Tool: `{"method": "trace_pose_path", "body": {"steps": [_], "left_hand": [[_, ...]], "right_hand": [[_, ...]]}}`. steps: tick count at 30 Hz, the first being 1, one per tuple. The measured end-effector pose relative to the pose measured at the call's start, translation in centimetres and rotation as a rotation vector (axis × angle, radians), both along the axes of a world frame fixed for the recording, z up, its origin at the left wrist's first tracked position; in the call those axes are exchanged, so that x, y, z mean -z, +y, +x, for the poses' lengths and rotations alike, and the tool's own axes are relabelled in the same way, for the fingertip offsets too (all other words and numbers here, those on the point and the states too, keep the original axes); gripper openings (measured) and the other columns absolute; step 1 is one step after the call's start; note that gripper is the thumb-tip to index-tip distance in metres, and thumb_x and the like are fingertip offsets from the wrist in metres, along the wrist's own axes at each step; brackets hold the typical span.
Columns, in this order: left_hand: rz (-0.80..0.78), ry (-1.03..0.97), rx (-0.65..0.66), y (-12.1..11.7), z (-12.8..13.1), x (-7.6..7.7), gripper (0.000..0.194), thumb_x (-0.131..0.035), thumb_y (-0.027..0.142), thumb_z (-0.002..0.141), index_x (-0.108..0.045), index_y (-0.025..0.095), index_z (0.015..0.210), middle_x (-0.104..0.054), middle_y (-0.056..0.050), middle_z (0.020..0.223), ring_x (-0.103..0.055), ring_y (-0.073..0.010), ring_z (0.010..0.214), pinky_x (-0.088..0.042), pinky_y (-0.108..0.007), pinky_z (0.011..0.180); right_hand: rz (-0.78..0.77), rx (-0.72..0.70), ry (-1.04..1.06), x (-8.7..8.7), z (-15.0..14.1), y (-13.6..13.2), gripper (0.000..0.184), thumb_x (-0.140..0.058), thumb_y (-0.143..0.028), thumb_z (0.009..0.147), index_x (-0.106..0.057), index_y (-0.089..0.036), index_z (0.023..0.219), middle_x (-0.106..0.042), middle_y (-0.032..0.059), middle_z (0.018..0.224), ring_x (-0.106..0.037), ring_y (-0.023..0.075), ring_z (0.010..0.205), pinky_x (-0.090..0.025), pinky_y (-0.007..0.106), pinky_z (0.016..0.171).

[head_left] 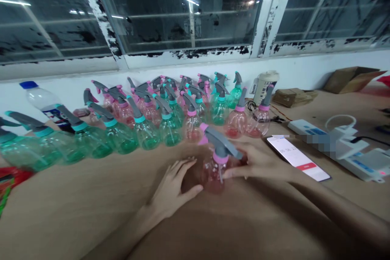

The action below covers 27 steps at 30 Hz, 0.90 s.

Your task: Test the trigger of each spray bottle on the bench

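A pink spray bottle (215, 170) with a grey trigger head and pink collar stands upright on the brown table (91, 195), right in front of me. My left hand (173, 189) cups its left side, thumb against the base and fingers curved around the back. My right hand (258, 162) holds its right side near the collar. Behind it stand several rows of green spray bottles (146, 130) and pink spray bottles (237, 120), all with grey triggers.
A phone (300, 158) with a lit screen lies to the right. Beyond it sit a white power strip (341, 142) and charger. A paper coffee cup (265, 85), cardboard pieces (350, 79), a clear water bottle (42, 99) and a window wall line the back.
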<state>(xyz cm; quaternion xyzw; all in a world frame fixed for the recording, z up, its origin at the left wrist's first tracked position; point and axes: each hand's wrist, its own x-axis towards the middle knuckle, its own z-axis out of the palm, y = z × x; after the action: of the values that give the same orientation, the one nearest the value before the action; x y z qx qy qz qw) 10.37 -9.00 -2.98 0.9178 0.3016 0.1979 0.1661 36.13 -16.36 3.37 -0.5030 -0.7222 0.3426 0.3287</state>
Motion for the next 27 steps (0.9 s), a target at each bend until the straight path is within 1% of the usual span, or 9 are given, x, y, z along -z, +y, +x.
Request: {"method": "trace_pose_path", "body": {"steps": [2,4,8,11,13,18,22,24,27], "left_hand": [[-0.130,-0.082,0.110,-0.7,0.0,-0.1,0.058,-0.048,0.052,0.088,-0.035,0.025,0.138,-0.046,-0.010,0.139,-0.043,-0.0280,0.127,-0.036,-0.048,0.104],[-0.201,-0.133,0.194,-1.1,0.0,0.1,0.067,-0.047,0.062,0.084,-0.033,0.027,0.139,-0.045,-0.010,0.140,-0.043,-0.0300,0.127,-0.037,-0.050,0.104],[-0.186,-0.153,0.264,-1.1,0.1,0.5,0.082,-0.055,0.072,0.073,-0.035,0.025,0.137,-0.049,-0.013,0.136,-0.049,-0.0326,0.121,-0.040,-0.052,0.100],[-0.171,-0.169,0.303,-1.2,0.2,0.4,0.080,-0.062,0.066,0.071,-0.037,0.025,0.136,-0.051,-0.012,0.135,-0.051,-0.0303,0.119,-0.041,-0.049,0.100],[-0.169,-0.176,0.312,-1.3,0.3,0.2,0.078,-0.066,0.062,0.071,-0.039,0.026,0.135,-0.054,-0.010,0.132,-0.053,-0.0287,0.118,-0.041,-0.047,0.100],[-0.196,-0.169,0.297,-1.6,0.4,-0.4,0.077,-0.071,0.057,0.069,-0.041,0.027,0.133,-0.054,-0.009,0.133,-0.054,-0.0284,0.116,-0.042,-0.046,0.099],[-0.183,-0.175,0.301,-1.7,0.5,-0.4,0.075,-0.070,0.059,0.070,-0.043,0.026,0.132,-0.057,-0.010,0.128,-0.055,-0.0293,0.114,-0.043,-0.047,0.097],[-0.178,-0.178,0.309,-1.7,0.6,-0.4,0.075,-0.068,0.060,0.070,-0.043,0.026,0.132,-0.057,-0.010,0.128,-0.055,-0.0291,0.115,-0.043,-0.046,0.097],[-0.194,-0.176,0.324,-1.7,0.6,-0.3,0.076,-0.068,0.060,0.071,-0.042,0.025,0.133,-0.057,-0.011,0.128,-0.054,-0.0285,0.115,-0.043,-0.046,0.097]], "right_hand": [[-0.074,-0.097,0.096,-0.2,-1.0,-1.2,0.042,-0.072,-0.039,0.073,-0.060,-0.025,0.111,-0.066,-0.0009,0.087,-0.059,0.0139,0.066,-0.049,0.027,0.056],[-0.125,-0.151,0.147,-0.3,-1.7,-2.0,0.044,-0.072,-0.038,0.073,-0.059,-0.025,0.113,-0.065,-0.0009,0.092,-0.059,0.0154,0.075,-0.051,0.029,0.064],[-0.147,-0.165,0.134,-0.3,-1.9,-2.5,0.050,-0.074,-0.037,0.072,-0.058,-0.026,0.117,-0.065,-0.0009,0.093,-0.060,0.0174,0.082,-0.051,0.031,0.069],[-0.106,-0.159,0.082,-0.5,-1.7,-2.6,0.050,-0.074,-0.037,0.071,-0.059,-0.027,0.117,-0.066,0.0002,0.097,-0.061,0.0179,0.084,-0.051,0.031,0.068],[-0.052,-0.146,0.035,-0.7,-1.4,-2.6,0.052,-0.076,-0.037,0.069,-0.059,-0.028,0.117,-0.066,0.0011,0.104,-0.061,0.0191,0.089,-0.051,0.033,0.074],[0.062,-0.063,0.015,-1.0,-1.4,-2.5,0.073,-0.083,-0.042,0.057,-0.052,-0.030,0.123,-0.057,0.0045,0.121,-0.054,0.0259,0.111,-0.045,0.044,0.094],[0.166,-0.043,0.098,-0.6,-2.8,-1.9,0.085,-0.084,-0.042,0.055,-0.045,-0.030,0.129,-0.051,0.0073,0.131,-0.048,0.0279,0.121,-0.038,0.047,0.102],[0.199,-0.055,0.180,-0.5,-3.8,-1.6,0.081,-0.082,-0.038,0.059,-0.044,-0.029,0.130,-0.052,0.0069,0.131,-0.050,0.0262,0.120,-0.040,0.044,0.101],[0.243,-0.071,0.276,-0.9,-5.1,-1.3,0.061,-0.074,-0.026,0.070,-0.049,-0.028,0.125,-0.058,0.0039,0.121,-0.057,0.0204,0.109,-0.047,0.035,0.091]]}}
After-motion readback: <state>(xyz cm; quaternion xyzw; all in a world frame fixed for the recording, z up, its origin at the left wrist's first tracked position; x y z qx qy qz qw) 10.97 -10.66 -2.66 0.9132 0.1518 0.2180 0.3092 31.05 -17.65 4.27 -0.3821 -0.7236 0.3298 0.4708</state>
